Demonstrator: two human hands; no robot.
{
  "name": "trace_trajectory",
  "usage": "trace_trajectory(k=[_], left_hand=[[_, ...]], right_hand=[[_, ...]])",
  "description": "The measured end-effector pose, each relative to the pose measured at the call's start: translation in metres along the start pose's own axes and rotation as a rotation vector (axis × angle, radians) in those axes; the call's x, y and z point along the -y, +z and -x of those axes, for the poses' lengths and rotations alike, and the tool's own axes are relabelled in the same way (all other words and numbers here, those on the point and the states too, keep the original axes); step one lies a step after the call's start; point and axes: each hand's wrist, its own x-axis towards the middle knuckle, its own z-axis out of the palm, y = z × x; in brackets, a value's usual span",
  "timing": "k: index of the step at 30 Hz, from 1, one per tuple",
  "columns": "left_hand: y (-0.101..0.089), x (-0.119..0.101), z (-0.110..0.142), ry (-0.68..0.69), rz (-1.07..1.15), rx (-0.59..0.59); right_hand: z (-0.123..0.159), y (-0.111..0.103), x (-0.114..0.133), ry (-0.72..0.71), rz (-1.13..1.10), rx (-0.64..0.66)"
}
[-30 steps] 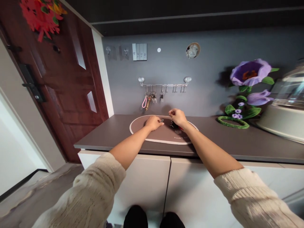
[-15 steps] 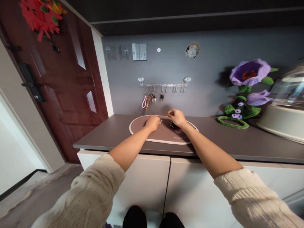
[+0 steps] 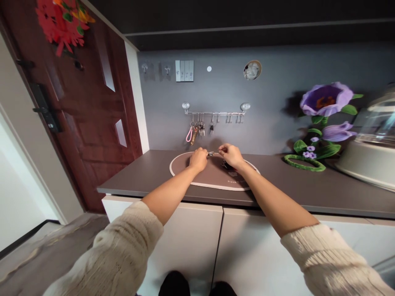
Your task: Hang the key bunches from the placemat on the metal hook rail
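Silver metal shows at the left hand [image 3: 198,159], whose fingers grasp a small piece [image 3: 211,154] over the mat [image 3: 206,176]. Across a narrow gap, the right hand [image 3: 231,155] has its fingertips pinched together; whether anything sits between them I cannot tell. Below it a dark item [image 3: 226,165] lies on the mat, partly hidden by the hand. So small a piece could slip from a loose hold, and a low right hand could nudge the dark item. Lifted carelessly, either might knock the keys [image 3: 201,129] on the rail [image 3: 222,113]. Behind, the wall [image 3: 166,111] limits reach; in front, the mat ends close to the edge of the tabletop [image 3: 132,173]. Room for moving lies left of the mat, and right as far as the flower [image 3: 335,132].
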Motion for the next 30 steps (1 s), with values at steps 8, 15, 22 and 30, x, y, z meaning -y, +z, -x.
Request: trace_trajectory(k=[8, 15, 22, 30], left_hand=[[-0.0030, -0.0020, -0.0023, -0.019, 0.112, -0.134], [-0.0021, -0.0021, -0.0030, 0.017, 0.168, -0.175], [-0.0026, -0.0019, -0.0025, 0.071, 0.192, -0.175], [-0.0036, -0.0025, -0.0018, 0.077, 0.197, -0.169]], right_hand=[[0.0017, 0.0041, 0.0035, -0.230, -0.045, 0.028], [0.0019, 0.0047, 0.0032, -0.314, -0.037, -0.011], [0.0039, 0.0018, 0.0067, -0.303, 0.006, -0.017], [0.0026, 0.0013, 0.0053, -0.276, 0.005, -0.079]])
